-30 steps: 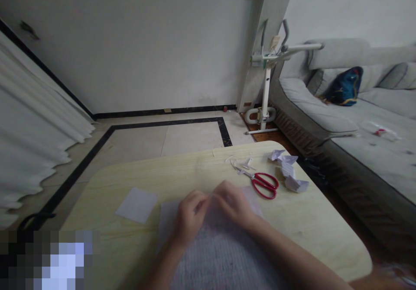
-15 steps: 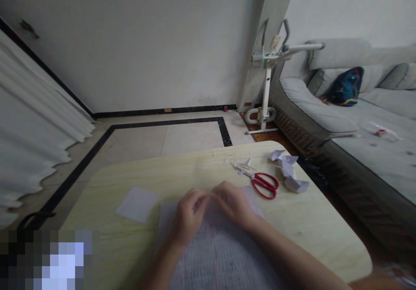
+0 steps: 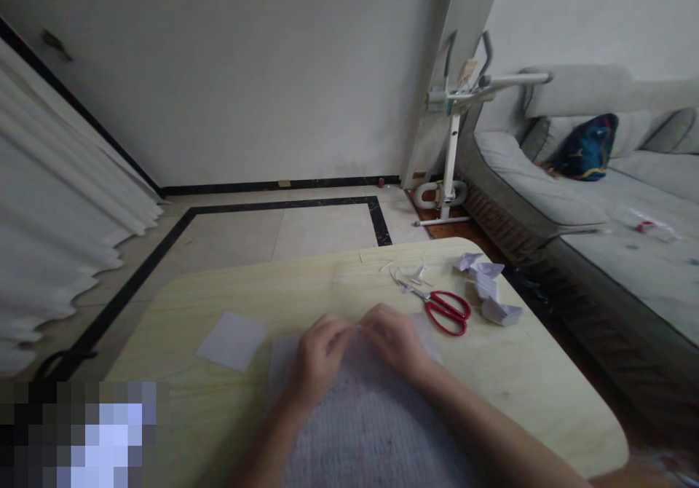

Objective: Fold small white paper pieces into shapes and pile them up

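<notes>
My left hand (image 3: pixel 323 357) and my right hand (image 3: pixel 394 339) meet fingertip to fingertip above a large printed sheet (image 3: pixel 357 430). Both are closed in a pinch. Between them shows a small whitish bit (image 3: pixel 359 326) that looks like paper; the fingers cover most of it. The sheet lies flat, partly hidden under my hands and forearms. Left of it is a plain square of paper (image 3: pixel 232 340). Beyond my right hand lie red-handled scissors (image 3: pixel 448 312), their blades among thin white scraps (image 3: pixel 418 275). Folded paper pieces (image 3: pixel 486 282) sit to the right of the scissors.
A pale wooden table (image 3: pixel 546 400) with rounded corners carries everything. A grey sofa (image 3: pixel 649 233) with a blue bag (image 3: pixel 590 149) stands to the right. White exercise equipment (image 3: pixel 451 153) is near the wall, and a white curtain (image 3: pixel 60 204) hangs at the left.
The view has shifted slightly. My hands stay pinched together in almost the same spot, and the things on the table lie as before.
</notes>
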{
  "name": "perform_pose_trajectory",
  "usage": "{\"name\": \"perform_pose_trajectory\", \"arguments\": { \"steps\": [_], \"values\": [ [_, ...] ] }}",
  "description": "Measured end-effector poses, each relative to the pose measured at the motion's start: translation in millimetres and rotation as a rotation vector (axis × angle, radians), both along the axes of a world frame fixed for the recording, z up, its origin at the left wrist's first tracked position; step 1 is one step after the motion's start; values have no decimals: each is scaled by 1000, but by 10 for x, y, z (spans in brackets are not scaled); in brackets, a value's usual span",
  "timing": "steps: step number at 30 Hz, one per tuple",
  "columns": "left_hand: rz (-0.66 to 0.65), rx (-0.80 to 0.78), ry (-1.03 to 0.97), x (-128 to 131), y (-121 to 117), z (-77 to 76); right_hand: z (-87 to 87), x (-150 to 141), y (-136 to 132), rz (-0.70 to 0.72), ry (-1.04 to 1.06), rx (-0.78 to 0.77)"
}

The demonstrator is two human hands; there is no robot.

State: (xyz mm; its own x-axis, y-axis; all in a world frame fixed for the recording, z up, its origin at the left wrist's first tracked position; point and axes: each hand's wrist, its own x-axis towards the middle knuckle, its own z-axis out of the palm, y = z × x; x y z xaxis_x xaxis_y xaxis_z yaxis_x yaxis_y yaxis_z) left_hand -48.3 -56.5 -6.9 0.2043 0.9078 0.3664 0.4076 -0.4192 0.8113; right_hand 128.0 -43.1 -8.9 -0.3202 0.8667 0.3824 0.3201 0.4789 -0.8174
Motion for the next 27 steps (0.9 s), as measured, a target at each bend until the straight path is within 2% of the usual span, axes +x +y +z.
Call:
{"name": "perform_pose_trajectory", "arguments": {
  "steps": [5,11,18,22,27],
  "values": [
    [7,-43,-65,0,0,14,50,-11,-7,-18,30,-31],
    [57,-188,-215,19,-10,22,91,-24,-20,-47,66,-71],
    [140,-358,-355,36,-20,62,60,-22,-14,-79,93,-72],
    [240,-450,-430,33,-14,116,44,-23,-18,-122,96,-87],
    [298,-480,-516,46,-14,166,40,-29,-24,-130,87,-85]
  ]
}}
